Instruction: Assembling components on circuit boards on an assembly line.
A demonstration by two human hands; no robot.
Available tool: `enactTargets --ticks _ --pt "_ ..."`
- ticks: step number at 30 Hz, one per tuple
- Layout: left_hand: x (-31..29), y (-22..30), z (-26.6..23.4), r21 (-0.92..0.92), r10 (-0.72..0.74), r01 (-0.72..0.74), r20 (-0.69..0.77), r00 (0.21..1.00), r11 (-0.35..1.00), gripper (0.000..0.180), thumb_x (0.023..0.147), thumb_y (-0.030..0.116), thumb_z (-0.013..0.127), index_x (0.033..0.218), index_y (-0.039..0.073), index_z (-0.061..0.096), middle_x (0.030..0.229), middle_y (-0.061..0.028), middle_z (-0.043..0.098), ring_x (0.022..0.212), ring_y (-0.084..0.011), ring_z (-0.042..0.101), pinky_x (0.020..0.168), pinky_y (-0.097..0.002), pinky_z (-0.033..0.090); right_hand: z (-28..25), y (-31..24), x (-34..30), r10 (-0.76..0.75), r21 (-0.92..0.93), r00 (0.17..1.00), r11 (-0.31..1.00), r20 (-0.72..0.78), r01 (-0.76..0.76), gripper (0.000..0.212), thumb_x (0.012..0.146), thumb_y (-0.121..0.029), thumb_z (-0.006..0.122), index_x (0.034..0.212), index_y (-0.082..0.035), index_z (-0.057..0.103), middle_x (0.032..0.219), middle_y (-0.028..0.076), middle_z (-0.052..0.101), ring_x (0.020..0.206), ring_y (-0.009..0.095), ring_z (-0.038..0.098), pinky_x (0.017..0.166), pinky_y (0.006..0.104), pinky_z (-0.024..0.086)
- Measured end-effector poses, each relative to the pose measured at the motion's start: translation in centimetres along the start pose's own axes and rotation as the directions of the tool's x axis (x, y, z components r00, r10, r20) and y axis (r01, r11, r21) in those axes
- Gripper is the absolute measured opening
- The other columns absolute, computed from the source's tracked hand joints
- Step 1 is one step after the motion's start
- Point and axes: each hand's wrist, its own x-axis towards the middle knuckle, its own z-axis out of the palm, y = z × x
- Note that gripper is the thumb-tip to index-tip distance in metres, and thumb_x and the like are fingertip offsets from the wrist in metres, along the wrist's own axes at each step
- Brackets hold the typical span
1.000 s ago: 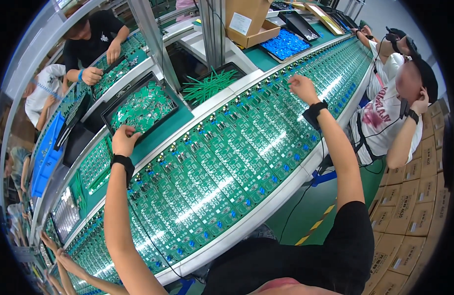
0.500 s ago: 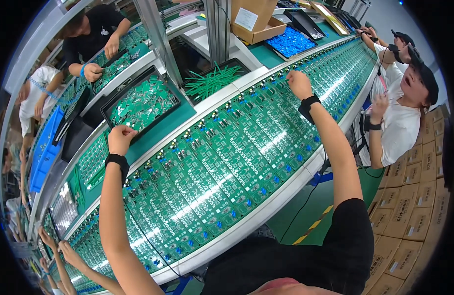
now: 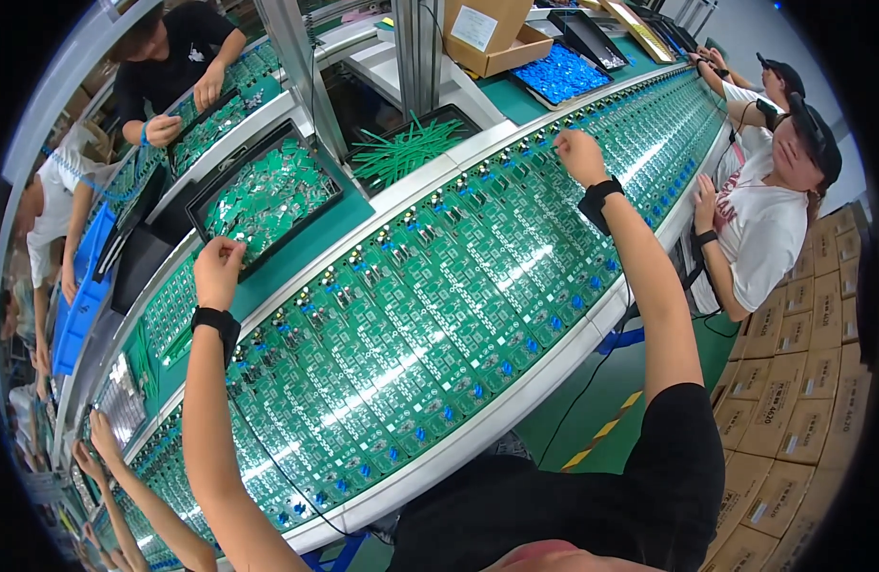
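Green circuit boards [image 3: 430, 315] lie edge to edge along the curved line in front of me, with small parts along the far edge and blue parts along the near one. My left hand [image 3: 218, 274] is pinched closed at the near corner of a black tray [image 3: 331, 205] heaped with small green board pieces [image 3: 272, 195]. What its fingertips hold, if anything, I cannot make out. Above the boards' far edge, my right hand [image 3: 582, 159] is also pinched, and anything in its fingers is too small to name. Both wrists wear black bands.
Beyond the line stand a black bin of green strips [image 3: 411, 153], a tray of blue parts [image 3: 563, 76] and a cardboard box [image 3: 487, 38]. A metal post [image 3: 306, 67] rises behind the tray. Co-workers sit at both sides. Stacked cartons [image 3: 792, 381] fill the right.
My left hand has shifted slightly left, still by the tray's corner. My right hand stays nearly in place. At right, a co-worker's raised hand has come down.
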Motion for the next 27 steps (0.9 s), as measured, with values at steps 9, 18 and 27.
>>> enactTargets --ticks 9,18,27 --pt "-0.9 0.7 -0.4 -0.137 -0.059 0.037 -0.163 0.985 0.990 0.014 0.084 0.017 0.058 0.084 0.003 0.056 0.069 -0.0038 0.060 0.059 -0.0094 0.059 0.046 -0.0212 0.044 -0.1 -0.1 0.1 -0.021 -0.009 0.999 1.000 0.029 0.022 0.010 0.070 -0.002 0.053 0.076 -0.004 0.060 0.068 0.013 0.059 0.064 0.028 0.058 0.058 0.0364 0.046" --pt "-1.3 1.1 -0.1 -0.233 -0.059 0.039 -0.080 0.995 0.972 0.012 0.085 0.012 0.055 0.088 0.001 0.053 0.074 -0.0042 0.060 0.064 -0.0100 0.061 0.049 -0.0203 0.045 -0.1 0.0 0.4 -0.050 -0.024 0.997 0.998 0.056 0.051 0.010 0.067 -0.002 0.054 0.075 -0.004 0.061 0.068 0.013 0.059 0.064 0.030 0.057 0.057 0.0373 0.045" --pt "-1.5 -0.2 -0.1 -0.266 -0.012 -0.013 -0.090 0.996 0.964 0.014 0.084 0.009 0.056 0.095 0.001 0.056 0.078 -0.0043 0.060 0.066 -0.0088 0.059 0.053 -0.0196 0.046 0.7 -1.1 1.6 -0.036 -0.091 0.986 0.994 0.162 0.052 0.009 0.068 -0.002 0.051 0.069 -0.005 0.060 0.073 0.017 0.059 0.071 0.035 0.058 0.064 0.0435 0.046"
